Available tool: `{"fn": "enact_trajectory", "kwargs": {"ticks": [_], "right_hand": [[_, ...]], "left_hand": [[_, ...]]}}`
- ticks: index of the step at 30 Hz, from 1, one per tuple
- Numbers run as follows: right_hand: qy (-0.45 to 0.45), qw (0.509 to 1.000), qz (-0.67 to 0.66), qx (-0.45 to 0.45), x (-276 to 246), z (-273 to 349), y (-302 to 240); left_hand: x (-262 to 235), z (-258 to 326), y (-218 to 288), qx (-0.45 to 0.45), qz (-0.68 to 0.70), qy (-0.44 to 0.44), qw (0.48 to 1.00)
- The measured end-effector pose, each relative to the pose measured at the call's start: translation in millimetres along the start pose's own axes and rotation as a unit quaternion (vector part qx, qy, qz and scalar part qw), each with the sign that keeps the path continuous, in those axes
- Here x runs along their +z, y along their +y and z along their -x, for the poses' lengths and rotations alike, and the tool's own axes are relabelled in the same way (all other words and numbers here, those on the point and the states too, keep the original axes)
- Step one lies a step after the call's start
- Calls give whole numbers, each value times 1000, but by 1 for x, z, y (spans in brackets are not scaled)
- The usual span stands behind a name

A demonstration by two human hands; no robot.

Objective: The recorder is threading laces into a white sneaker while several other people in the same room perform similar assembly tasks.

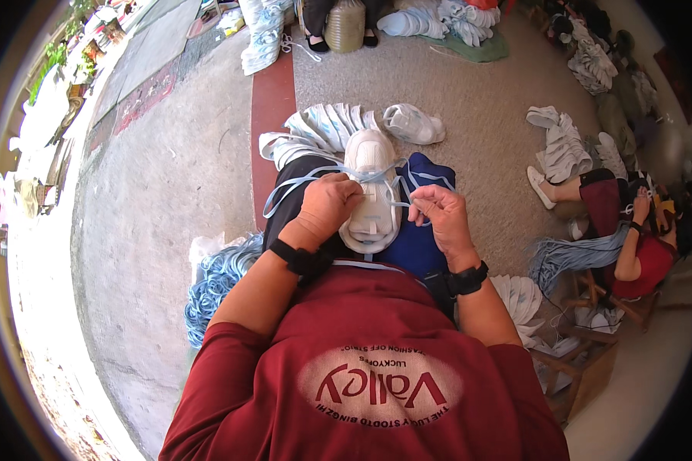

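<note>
A white shoe lies across my lap with its toe pointing away from me. Light-blue shoelace crosses its front and loops out loosely on both sides. My left hand is closed at the shoe's left edge, fingertips pressed together near the lacing; what they pinch is hidden. On the other side, my right hand pinches a strand of the lace between thumb and fingers, just off the shoe's right edge. Under the shoe are a dark trouser leg and a blue cloth.
White shoe pieces stand in a row beyond my knees, beside a single white shoe. A heap of blue laces sits by my left hip. At right, a seated person works near hanging laces and a wooden stool.
</note>
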State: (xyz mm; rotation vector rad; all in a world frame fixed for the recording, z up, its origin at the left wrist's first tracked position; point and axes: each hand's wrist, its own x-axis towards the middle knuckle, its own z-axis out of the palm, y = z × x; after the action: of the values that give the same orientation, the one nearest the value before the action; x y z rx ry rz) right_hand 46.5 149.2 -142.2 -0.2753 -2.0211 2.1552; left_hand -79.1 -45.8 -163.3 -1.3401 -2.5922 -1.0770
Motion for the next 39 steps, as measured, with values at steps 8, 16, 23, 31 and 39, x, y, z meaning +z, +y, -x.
{"fn": "enact_trajectory", "kwargs": {"ticks": [8,16,23,31,39], "right_hand": [[8,995,-95,5,1,1,12],[-37,996,-82,-7,20,-20,9],[-39,994,-92,39,45,-32,18],[22,999,-29,10,50,-36,20],[35,998,-44,4,56,-37,18]], "left_hand": [[-1,-2,4,14,-16,-1,1000],[6,-8,11,-118,185,13,975],[13,-9,10,-140,356,-77,921],[-5,-9,6,-88,439,-143,882],[7,-4,-8,-128,508,-113,844]]}}
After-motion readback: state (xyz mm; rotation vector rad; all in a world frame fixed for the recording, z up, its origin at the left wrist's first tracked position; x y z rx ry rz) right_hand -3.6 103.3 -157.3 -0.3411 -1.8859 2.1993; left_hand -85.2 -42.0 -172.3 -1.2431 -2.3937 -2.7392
